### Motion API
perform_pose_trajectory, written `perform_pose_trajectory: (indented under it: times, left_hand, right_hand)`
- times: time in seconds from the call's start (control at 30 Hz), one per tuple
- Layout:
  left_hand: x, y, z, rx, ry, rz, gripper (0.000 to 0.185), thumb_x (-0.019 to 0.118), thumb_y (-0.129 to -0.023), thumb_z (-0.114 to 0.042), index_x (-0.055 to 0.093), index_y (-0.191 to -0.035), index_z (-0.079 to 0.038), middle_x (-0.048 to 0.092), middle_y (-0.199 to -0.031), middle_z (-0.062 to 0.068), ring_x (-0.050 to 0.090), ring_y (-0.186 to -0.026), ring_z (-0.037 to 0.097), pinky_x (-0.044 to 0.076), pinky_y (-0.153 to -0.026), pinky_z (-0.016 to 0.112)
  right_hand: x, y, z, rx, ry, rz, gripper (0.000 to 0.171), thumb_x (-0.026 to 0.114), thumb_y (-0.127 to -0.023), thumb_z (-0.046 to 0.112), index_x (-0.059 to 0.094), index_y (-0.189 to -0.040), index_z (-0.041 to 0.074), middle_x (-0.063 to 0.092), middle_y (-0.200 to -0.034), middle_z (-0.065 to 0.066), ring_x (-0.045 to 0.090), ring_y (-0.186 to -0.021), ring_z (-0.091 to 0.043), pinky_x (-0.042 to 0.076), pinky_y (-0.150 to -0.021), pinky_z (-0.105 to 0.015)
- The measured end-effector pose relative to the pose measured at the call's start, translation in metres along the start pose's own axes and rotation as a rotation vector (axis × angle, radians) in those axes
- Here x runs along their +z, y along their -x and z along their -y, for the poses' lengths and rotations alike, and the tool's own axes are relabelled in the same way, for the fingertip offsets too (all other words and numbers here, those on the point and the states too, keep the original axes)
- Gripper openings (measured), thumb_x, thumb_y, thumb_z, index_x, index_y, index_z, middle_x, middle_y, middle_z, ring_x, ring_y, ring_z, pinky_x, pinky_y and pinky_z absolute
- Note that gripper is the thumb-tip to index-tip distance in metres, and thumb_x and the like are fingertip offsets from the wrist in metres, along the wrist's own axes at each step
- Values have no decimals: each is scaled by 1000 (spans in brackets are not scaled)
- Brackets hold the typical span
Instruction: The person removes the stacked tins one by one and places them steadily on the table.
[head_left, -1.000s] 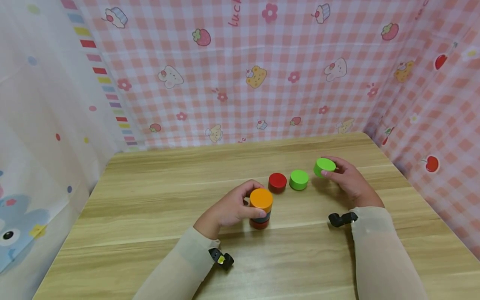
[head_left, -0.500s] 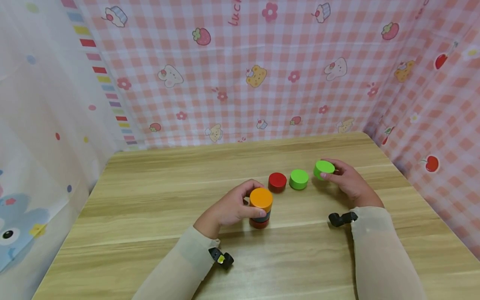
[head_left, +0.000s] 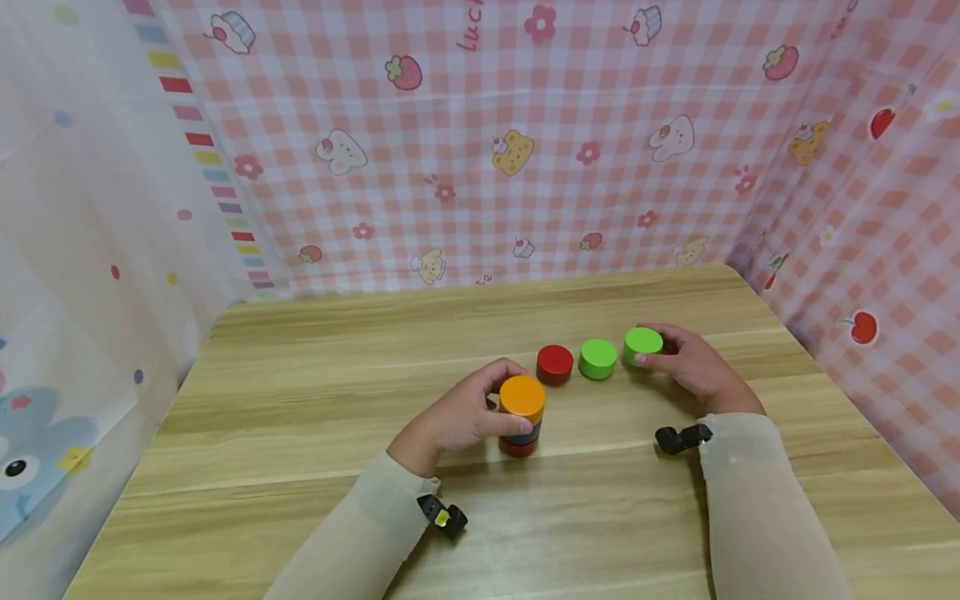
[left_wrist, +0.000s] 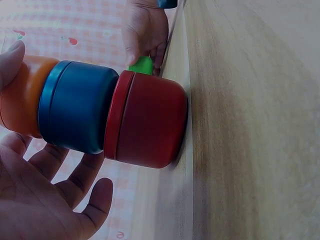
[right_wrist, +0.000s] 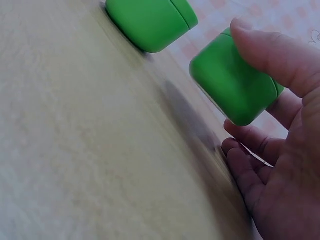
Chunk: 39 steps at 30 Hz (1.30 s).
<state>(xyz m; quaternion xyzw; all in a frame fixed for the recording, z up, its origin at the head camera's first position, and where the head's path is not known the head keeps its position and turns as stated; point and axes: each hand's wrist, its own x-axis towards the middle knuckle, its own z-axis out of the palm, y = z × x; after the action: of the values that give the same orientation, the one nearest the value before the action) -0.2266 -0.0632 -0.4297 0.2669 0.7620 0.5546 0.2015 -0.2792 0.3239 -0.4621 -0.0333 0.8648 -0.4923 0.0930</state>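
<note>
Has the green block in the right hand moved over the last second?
Yes. The held green block has shifted left and slightly down, closing on the other green block, which sits unmoved on the table.

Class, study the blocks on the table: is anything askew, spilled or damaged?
Only one thing: the green block pinched in the right hand is tilted and clear of the table. The stack held by the left hand stands straight. Nothing looks damaged.
</note>
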Motion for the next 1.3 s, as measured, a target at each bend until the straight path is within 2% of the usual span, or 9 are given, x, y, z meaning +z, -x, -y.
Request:
perform_pose_trajectory:
  times: [0.1, 0.23, 0.37, 0.6, 0.9, 1.03, 1.2, 1.3]
  left_hand:
    - [0, 0, 1, 2, 10, 0, 47, 83, -89, -15, 60, -131, -16, 64, -122, 4, 56, -113, 25, 47, -97, 41]
    - [0, 0, 1, 4, 15, 0, 47, 83, -89, -14, 60, -131, -16, 64, -122, 4, 56, -113, 25, 47, -97, 42]
    - [0, -1, 0, 5, 16, 0, 48, 83, -89, -14, 60, -131, -16, 64, -122, 4, 56, -114, 25, 47, -98, 43]
    - [0, -1, 0, 10, 12, 3, 47, 83, -89, -13, 60, -130, -15, 64, -122, 4, 56, -113, 25, 47, -96, 42]
    - [0, -1, 1, 34, 8, 6, 48, 82, -89, -13, 60, -131, -14, 64, -122, 5, 56, -113, 25, 47, -97, 42]
    - [0, 0, 1, 40, 8, 6, 49, 83, -89, -13, 60, -131, -14, 64, -122, 4, 56, -113, 25, 47, -97, 42]
    - [0, 0, 1, 37, 5, 4, 50, 83, -89, -13, 60, -132, -15, 64, -122, 4, 55, -113, 25, 46, -97, 42]
    - [0, 0, 1, 37, 1, 3, 50, 84, -89, -13, 60, -132, -15, 64, -122, 3, 55, -114, 25, 45, -98, 43]
  right_hand:
    - [0, -1, 1, -3, 15, 13, 73, 75, -99, 35, 43, -160, 11, 50, -155, -17, 50, -131, -26, 42, -104, -33]
    - [1, -3, 1, -4, 34, 23, 73, 76, -99, 34, 44, -159, 8, 48, -157, -20, 47, -139, -33, 40, -111, -45]
    - [3, -4, 2, -3, 59, 25, 71, 77, -98, 33, 47, -156, 6, 50, -155, -22, 47, -139, -37, 39, -113, -51]
    - [3, -2, 3, -7, 79, 24, 66, 76, -99, 27, 48, -154, 2, 53, -151, -23, 49, -136, -36, 41, -111, -49]
    - [3, -5, -1, -17, 93, 35, 64, 74, -97, 15, 47, -152, -2, 54, -147, -24, 51, -127, -30, 43, -99, -30]
    - [3, -4, 1, -20, 87, 39, 65, 74, -96, 15, 47, -152, -3, 54, -147, -24, 51, -128, -30, 43, -99, -28]
    - [2, -3, 1, -10, 72, 45, 71, 74, -97, 17, 40, -157, -3, 50, -151, -25, 50, -132, -33, 43, -102, -32]
    - [2, -2, 1, 16, 48, 49, 78, 74, -98, 22, 35, -160, -1, 44, -157, -26, 46, -139, -37, 42, -110, -44]
